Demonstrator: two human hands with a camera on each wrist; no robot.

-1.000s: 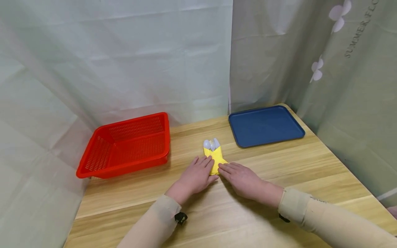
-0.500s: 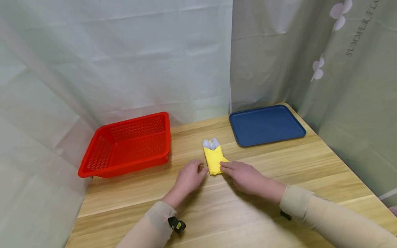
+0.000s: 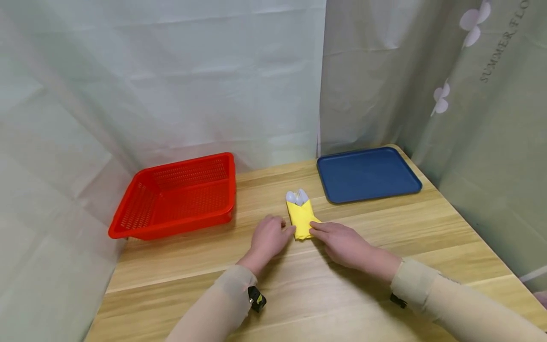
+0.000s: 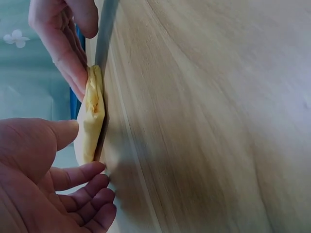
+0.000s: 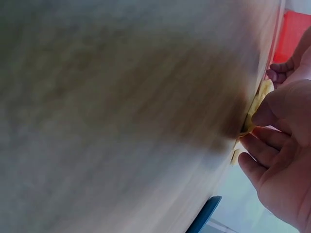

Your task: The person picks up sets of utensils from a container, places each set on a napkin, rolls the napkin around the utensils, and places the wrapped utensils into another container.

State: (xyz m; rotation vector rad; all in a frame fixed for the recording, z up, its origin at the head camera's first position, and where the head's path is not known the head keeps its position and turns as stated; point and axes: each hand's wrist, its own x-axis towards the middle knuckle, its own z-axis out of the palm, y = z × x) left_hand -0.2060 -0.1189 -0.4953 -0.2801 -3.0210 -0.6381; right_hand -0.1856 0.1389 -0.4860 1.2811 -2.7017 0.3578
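Observation:
A yellow napkin (image 3: 302,219) lies folded on the wooden table as a pouch. From its far end stick out the heads of a pale grey spoon (image 3: 291,196), a fork (image 3: 302,195) and what looks like a knife, partly covered. My left hand (image 3: 269,236) is at the napkin's left edge, thumb and forefinger apart and close to it, the other fingers loosely bent; in the left wrist view the forefinger tip is by the napkin's lower edge (image 4: 92,131). My right hand (image 3: 342,242) rests its fairly straight fingertips on the napkin's right side, where a corner sticks out.
A red perforated plastic basket (image 3: 124,227) stands at the back left of the table (image 3: 325,304). At the back right lies a blue tray (image 3: 369,175). Pale curtains (image 3: 192,80) hang behind and along both sides of the table.
My left hand has lifted off the napkin's top and drawn back to its left edge, baring the napkin's front. My right hand has stayed on the right side. The napkin appears slightly further right.

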